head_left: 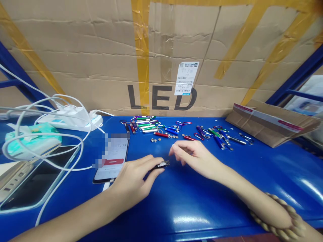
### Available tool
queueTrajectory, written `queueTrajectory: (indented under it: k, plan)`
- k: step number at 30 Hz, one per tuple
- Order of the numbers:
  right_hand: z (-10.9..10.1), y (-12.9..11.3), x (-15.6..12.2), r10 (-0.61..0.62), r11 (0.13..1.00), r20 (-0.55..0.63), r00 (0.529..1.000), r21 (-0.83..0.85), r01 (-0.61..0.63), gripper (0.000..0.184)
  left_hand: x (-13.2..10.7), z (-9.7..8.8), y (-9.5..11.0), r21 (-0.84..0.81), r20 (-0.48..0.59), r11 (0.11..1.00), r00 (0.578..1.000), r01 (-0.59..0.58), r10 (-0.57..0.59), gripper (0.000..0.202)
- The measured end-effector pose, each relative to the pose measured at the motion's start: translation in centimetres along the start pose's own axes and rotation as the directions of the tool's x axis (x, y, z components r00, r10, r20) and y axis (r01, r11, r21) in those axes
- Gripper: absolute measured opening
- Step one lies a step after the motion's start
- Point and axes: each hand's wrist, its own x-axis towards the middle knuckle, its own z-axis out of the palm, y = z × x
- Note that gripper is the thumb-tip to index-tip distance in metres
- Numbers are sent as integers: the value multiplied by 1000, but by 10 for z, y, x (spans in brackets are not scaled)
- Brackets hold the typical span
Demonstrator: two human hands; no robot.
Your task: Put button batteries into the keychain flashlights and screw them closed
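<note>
My left hand [141,171] is closed on a small black metal tube, a mini keychain flashlight by its look [163,164], pinched between thumb and fingers with one end pointing right. Just right of that end, my right hand [189,153] hovers with loosely bent fingers, their tips apart and no object visible in them. Behind the hands lie loose button cells [173,136] and a red tube [161,134]. A pile of green, silver and purple tubes with carabiner clips [148,126] lies at the back. Another mixed cluster [217,136] sits beyond my right hand.
A lit phone [114,164] lies left of my left hand. White cables [82,148], a power strip [73,119], a tissue pack [32,137] and a dark-screened device [37,181] crowd the left. An open cardboard box [264,122] stands right; a large carton [101,67] backs the blue table [196,205].
</note>
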Motion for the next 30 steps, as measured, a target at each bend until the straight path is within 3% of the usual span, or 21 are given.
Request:
queueTrajectory:
  k: [2, 4, 7, 11, 14, 18, 22, 26, 30]
  plan:
    - [-8, 9, 4, -70, 955, -180, 981, -296, 14, 29, 3, -2, 0, -42, 8, 995, 996, 88, -88, 18]
    - [-19, 22, 9, -112, 875, -277, 954, -482, -37, 19, 8, -4, 0, -119, 36, 970, 977, 213, -211, 16]
    - [-35, 44, 15, -98, 831, -306, 947, -549, -91, 18, 15, -8, 1, -320, 78, 867, 922, 382, -378, 19]
    - [-55, 67, 18, -49, 729, -342, 938, -655, -200, 28, 20, -11, -1, -492, 104, 746, 881, 449, -461, 24]
    - [-69, 79, 17, 21, 660, -433, 901, -670, -338, 33, 21, -12, -3, -529, 114, 709, 867, 467, -486, 25]
    - [-88, 90, 14, 137, 543, -621, 772, -605, -583, 45, 22, -12, -2, -542, 103, 696, 859, 471, -501, 26]
    - [-107, 102, 8, 310, 443, -681, 663, -514, -735, 57, 23, -13, -1, -545, 55, 710, 864, 445, -500, 26]
    - [-129, 114, -4, 377, 418, -685, 623, -475, -774, 41, 22, -13, -1, -526, 32, 730, 868, 436, -495, 27]
    - [-145, 128, -13, 421, 420, -664, 618, -461, -782, 32, 21, -11, -3, -502, 34, 752, 878, 427, -477, 29]
